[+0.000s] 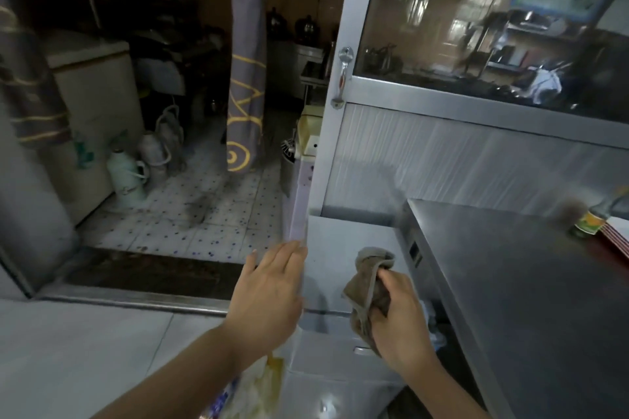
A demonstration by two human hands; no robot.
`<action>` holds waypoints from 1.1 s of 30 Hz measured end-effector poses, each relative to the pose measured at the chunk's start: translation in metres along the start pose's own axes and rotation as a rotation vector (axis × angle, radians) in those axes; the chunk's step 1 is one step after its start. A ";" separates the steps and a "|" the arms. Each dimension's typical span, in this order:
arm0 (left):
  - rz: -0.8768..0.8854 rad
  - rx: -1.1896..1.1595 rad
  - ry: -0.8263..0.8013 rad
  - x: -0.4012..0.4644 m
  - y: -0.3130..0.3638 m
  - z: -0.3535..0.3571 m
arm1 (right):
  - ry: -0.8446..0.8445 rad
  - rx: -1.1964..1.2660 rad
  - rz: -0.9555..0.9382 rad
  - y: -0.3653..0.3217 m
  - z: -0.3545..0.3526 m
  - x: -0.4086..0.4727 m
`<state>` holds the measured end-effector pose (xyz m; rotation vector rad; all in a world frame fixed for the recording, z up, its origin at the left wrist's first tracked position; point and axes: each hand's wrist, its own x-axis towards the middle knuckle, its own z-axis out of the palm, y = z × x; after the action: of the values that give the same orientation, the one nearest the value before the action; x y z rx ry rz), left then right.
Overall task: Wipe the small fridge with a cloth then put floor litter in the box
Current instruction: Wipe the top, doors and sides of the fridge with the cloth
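Our left hand [272,286] lies flat, fingers spread, on the small fridge's [326,269] left edge. Our right hand [398,320] has its grip bunched round the brown cloth [369,279], against the fridge top beside the steel worktop [510,282]. Bottle label [590,222] unreadable.

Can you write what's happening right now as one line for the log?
phase: wiping | right hand: grips brown cloth over small fridge top | left hand: flat at fridge's left edge

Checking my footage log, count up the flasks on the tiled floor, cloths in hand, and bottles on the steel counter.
Flasks: 2, green and white
Cloths: 1, brown cloth in the right hand
Bottles: 1
Total: 4
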<state>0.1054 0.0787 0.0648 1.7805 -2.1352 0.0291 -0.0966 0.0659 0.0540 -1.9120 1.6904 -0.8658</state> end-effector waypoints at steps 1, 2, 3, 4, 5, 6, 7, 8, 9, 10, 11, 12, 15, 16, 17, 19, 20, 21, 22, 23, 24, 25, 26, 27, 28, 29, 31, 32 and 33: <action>0.002 0.000 -0.003 -0.003 -0.003 -0.014 | 0.006 -0.025 -0.014 -0.012 -0.004 -0.002; 0.002 0.001 -0.008 -0.006 -0.006 -0.027 | 0.050 -0.065 -0.024 -0.020 -0.005 -0.003; -0.001 -0.002 -0.015 -0.009 -0.010 -0.038 | 0.055 -0.091 -0.024 -0.028 -0.009 -0.004; -0.007 -0.007 -0.023 -0.012 -0.013 -0.048 | 0.041 -0.102 -0.017 -0.036 -0.012 -0.006; -0.012 -0.011 -0.030 -0.014 -0.015 -0.056 | 0.035 -0.109 -0.011 -0.043 -0.015 -0.008; -0.015 -0.012 -0.037 -0.017 -0.018 -0.063 | 0.035 -0.087 0.010 -0.051 -0.018 -0.009; -0.014 -0.010 -0.041 -0.019 -0.020 -0.069 | 0.022 -0.089 0.020 -0.057 -0.022 -0.011; -0.012 -0.010 -0.044 -0.021 -0.021 -0.075 | 0.009 -0.113 0.000 -0.061 -0.024 -0.012; -0.014 -0.013 -0.048 -0.022 -0.021 -0.079 | 0.003 -0.121 -0.008 -0.065 -0.026 -0.013; -0.020 -0.020 -0.053 -0.025 -0.021 -0.083 | -0.004 -0.119 -0.001 -0.068 -0.027 -0.014; -0.026 -0.026 -0.058 -0.027 -0.020 -0.086 | -0.022 -0.108 -0.001 -0.071 -0.028 -0.014; -0.032 -0.027 -0.066 -0.030 -0.019 -0.088 | -0.043 -0.094 -0.013 -0.073 -0.029 -0.014; -0.065 -0.011 -0.113 -0.037 -0.019 -0.091 | -0.067 -0.062 -0.001 -0.076 -0.029 -0.011; -0.080 -0.003 -0.132 -0.038 -0.021 -0.091 | -0.078 -0.100 -0.012 -0.075 -0.027 -0.010; -0.092 0.004 -0.149 -0.040 -0.023 -0.091 | -0.085 -0.118 -0.022 -0.075 -0.024 -0.008; -0.111 0.001 -0.176 -0.041 -0.029 -0.091 | -0.104 -0.117 -0.020 -0.078 -0.018 -0.002; -0.118 -0.011 -0.186 -0.041 -0.033 -0.091 | -0.116 -0.115 -0.021 -0.081 -0.015 0.001; -0.123 -0.025 -0.195 -0.040 -0.038 -0.090 | -0.125 -0.112 -0.019 -0.084 -0.012 0.005; -0.123 -0.038 -0.203 -0.037 -0.044 -0.090 | -0.127 -0.113 -0.021 -0.088 -0.007 0.008; -0.119 -0.046 -0.209 -0.034 -0.051 -0.089 | -0.129 -0.116 -0.021 -0.093 -0.003 0.012; -0.114 -0.052 -0.210 -0.029 -0.058 -0.088 | -0.132 -0.120 -0.027 -0.098 0.003 0.016; -0.108 -0.058 -0.208 -0.023 -0.067 -0.086 | -0.135 -0.124 -0.035 -0.103 0.009 0.021; -0.100 -0.065 -0.204 -0.016 -0.076 -0.084 | -0.131 -0.129 -0.041 -0.108 0.017 0.026; -0.087 -0.073 -0.203 -0.009 -0.087 -0.083 | -0.123 -0.142 -0.044 -0.114 0.025 0.031; -0.066 -0.080 -0.206 -0.002 -0.098 -0.081 | -0.112 -0.157 -0.039 -0.120 0.034 0.037; -0.043 -0.089 -0.213 0.004 -0.111 -0.080 | -0.101 -0.172 -0.028 -0.127 0.043 0.043; 0.002 -0.120 -0.234 0.017 -0.142 -0.076 | -0.074 -0.188 0.002 -0.142 0.067 0.054; 0.026 -0.139 -0.254 0.023 -0.159 -0.075 | -0.057 -0.190 0.022 -0.151 0.081 0.059; 0.050 -0.159 -0.276 0.029 -0.177 -0.075 | -0.037 -0.201 0.039 -0.160 0.095 0.065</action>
<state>0.2902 0.0330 0.1054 1.7210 -2.2954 -0.3848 0.0870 0.0195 0.1079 -2.0024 1.8461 -0.6630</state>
